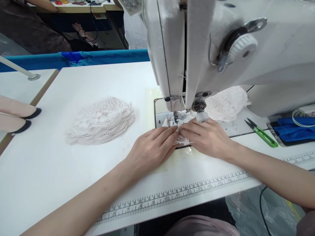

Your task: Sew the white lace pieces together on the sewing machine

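Observation:
A small white lace piece (184, 141) lies under the presser foot (175, 116) of a white sewing machine (167, 49). On its left side, my left hand (154, 147) has its fingers pressed together and closed on the lace edge near the needle. My right hand (209, 137) grips the same lace from the right, thumb hidden beneath the fingers. Both sets of fingertips almost meet just in front of the foot. A stack of white lace pieces (103, 121) rests on the table to the left. More white lace (227, 103) lies behind my right hand, beneath the machine arm.
Green thread snips (264, 133) lie at the right beside a phone (278, 134) and blue cloth (295, 129). A printed ruler (172, 196) runs along the table's front edge. Two beige rods with black ends (31, 113) reach in at left. Another person's arm (45, 5) shows beyond.

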A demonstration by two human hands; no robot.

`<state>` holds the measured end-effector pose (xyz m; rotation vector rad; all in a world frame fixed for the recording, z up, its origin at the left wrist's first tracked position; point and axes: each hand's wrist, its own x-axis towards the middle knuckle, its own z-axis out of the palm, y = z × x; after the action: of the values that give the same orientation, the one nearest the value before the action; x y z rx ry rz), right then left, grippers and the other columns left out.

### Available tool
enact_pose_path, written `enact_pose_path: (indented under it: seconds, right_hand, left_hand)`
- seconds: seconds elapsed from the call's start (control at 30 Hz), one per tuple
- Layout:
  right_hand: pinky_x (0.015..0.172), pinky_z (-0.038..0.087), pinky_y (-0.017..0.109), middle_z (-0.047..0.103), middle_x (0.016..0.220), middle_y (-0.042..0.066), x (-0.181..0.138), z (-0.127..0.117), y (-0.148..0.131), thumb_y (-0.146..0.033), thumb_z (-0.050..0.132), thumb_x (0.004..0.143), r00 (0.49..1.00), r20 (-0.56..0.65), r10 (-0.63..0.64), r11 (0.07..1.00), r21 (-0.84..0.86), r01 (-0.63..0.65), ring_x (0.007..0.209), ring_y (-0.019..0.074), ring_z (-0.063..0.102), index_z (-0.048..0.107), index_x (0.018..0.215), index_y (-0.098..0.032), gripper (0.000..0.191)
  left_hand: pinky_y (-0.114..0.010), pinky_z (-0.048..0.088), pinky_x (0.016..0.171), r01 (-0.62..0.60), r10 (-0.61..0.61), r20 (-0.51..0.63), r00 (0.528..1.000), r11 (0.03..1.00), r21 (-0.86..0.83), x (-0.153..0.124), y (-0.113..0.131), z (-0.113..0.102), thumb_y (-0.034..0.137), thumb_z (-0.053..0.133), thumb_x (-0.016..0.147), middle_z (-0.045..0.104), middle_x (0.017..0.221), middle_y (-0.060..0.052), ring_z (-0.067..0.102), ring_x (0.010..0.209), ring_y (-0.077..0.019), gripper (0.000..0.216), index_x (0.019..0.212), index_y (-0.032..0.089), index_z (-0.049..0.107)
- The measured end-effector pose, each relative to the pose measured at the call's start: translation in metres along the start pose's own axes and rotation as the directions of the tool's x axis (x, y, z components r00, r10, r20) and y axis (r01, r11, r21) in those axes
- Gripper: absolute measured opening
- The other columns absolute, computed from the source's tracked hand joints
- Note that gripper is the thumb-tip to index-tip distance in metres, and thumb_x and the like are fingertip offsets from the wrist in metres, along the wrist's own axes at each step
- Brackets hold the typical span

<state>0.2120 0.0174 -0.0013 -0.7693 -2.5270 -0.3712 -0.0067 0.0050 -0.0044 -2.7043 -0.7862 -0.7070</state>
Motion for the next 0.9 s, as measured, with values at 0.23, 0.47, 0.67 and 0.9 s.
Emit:
enact_pose_path:
  seconds: [0.23,0.47,0.67,0.9]
  right_hand:
    - [0.085,0.052,0.029,0.076,0.092,-0.001,0.001,-0.004,0.003,-0.002,0.045,0.085,0.992,-0.065,-0.107,0.994,0.014,0.108,0.086,0.0134,0.069,0.071,0.084,-0.016,0.030]
    - [0.083,0.056,0.029,0.076,0.090,0.000,0.001,-0.002,0.002,-0.001,0.044,0.085,0.993,-0.074,-0.095,0.995,0.025,0.097,0.085,0.0144,0.071,0.072,0.084,-0.015,0.032]
    - [0.084,0.057,0.029,0.076,0.090,0.001,0.003,0.001,0.005,-0.001,0.045,0.087,0.990,-0.105,-0.096,0.995,0.009,0.097,0.088,0.0147,0.072,0.073,0.085,-0.014,0.031]
    - [0.088,0.057,0.031,0.076,0.093,0.002,0.006,0.005,0.007,-0.002,0.046,0.089,0.990,-0.114,-0.087,0.996,-0.027,0.084,0.083,0.0139,0.072,0.073,0.085,-0.015,0.031]
  left_hand:
    - [-0.035,0.059,0.082,-0.107,0.103,0.057,0.993,0.991,0.084,-0.003,0.000,-0.004,0.010,0.052,0.091,0.071,0.112,-0.011,0.067,0.104,-0.0229,0.026,0.114,0.006,0.064]
    - [-0.038,0.056,0.093,-0.097,0.091,0.074,0.993,0.992,0.082,-0.004,-0.001,-0.006,0.014,0.052,0.092,0.070,0.113,-0.011,0.067,0.106,-0.0229,0.027,0.115,0.006,0.064]
    - [-0.039,0.055,0.095,-0.076,0.066,0.093,0.993,0.992,0.102,-0.003,-0.004,-0.004,0.014,0.053,0.091,0.069,0.115,-0.012,0.066,0.108,-0.0237,0.027,0.115,0.007,0.064]
    - [-0.039,0.054,0.097,-0.053,0.041,0.087,0.995,0.989,0.139,-0.002,-0.011,-0.002,0.015,0.052,0.092,0.069,0.116,-0.010,0.064,0.112,-0.0230,0.028,0.117,0.010,0.064]
